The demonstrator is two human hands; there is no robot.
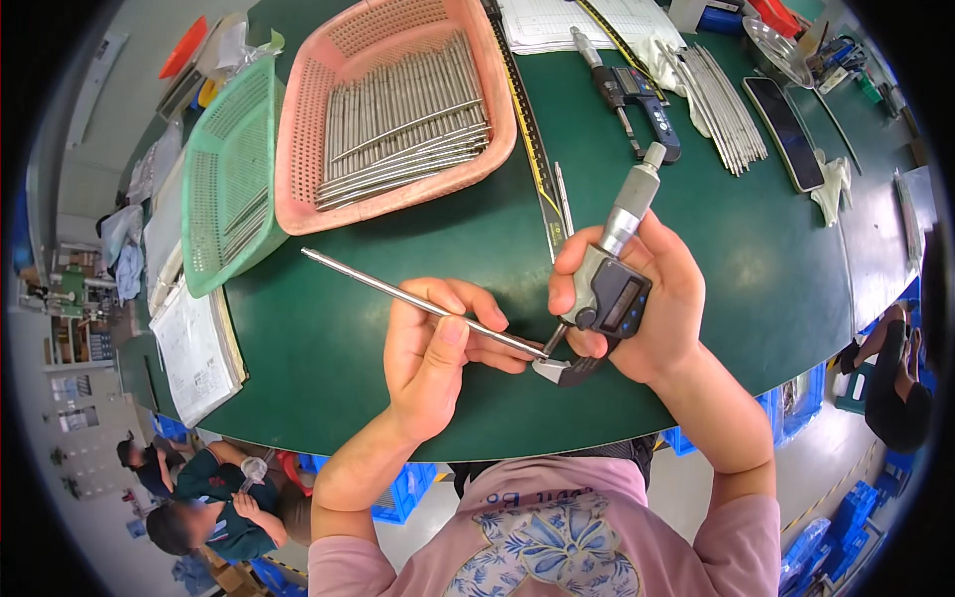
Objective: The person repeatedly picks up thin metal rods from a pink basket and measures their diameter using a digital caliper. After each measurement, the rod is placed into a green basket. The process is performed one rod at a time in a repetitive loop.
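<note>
My left hand [433,348] pinches a thin, shiny metal rod [388,289] between thumb and fingers. The rod slants from upper left down to the right, and its lower end sits at the jaws of a digital micrometer [612,289]. Whether both jaws touch the rod is too small to tell. My right hand [662,298] is wrapped round the micrometer's frame, with its grey thimble pointing up and its small display facing me. Just beyond my hands, a pair of thin rods [563,199] lies beside a long black and yellow ruler [537,149].
A pink basket [298,129] full of metal rods stands at the far left, beside a green basket [199,189] with a few rods. A second micrometer [637,95], a row of rods [721,109] and a phone [786,134] lie far right. Papers [199,348] rest on the left edge.
</note>
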